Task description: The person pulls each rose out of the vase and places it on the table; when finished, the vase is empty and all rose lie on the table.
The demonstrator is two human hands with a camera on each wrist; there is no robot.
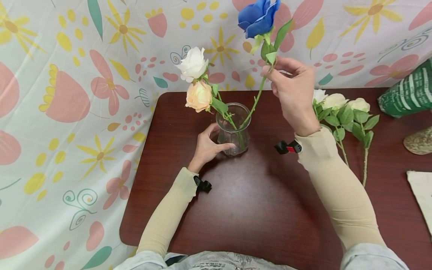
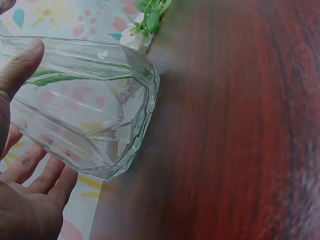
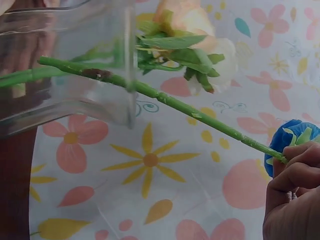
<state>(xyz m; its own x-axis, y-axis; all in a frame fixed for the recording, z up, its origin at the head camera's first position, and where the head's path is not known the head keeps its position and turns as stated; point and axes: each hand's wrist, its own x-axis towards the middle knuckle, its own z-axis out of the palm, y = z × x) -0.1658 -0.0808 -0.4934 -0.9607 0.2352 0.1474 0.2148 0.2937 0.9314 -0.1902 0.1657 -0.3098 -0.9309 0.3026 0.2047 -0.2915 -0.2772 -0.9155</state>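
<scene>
A clear glass vase [image 1: 233, 142] with faceted sides stands on the table; a white rose [image 1: 193, 64] and a peach rose [image 1: 199, 96] lean out of it to the left. My left hand [image 1: 207, 146] holds the vase, thumb on the near side and fingers around the far side, as the left wrist view also shows. With thumb and fingertips, my right hand [image 1: 294, 90] pinches the stem of a blue rose [image 1: 257, 18] just below its leaves. In the right wrist view, the lower end of that green stem [image 3: 200, 116] is inside the vase mouth.
Several white roses [image 1: 359, 105] with leafy stems lie on the dark wooden table [image 1: 256, 210] to the right. Beyond them are a green patterned object [image 1: 408, 92], a mottled rounded object [image 1: 418, 142] and a pale flat piece [image 1: 420, 195]. A flower-print cloth [image 1: 74, 112] hangs behind.
</scene>
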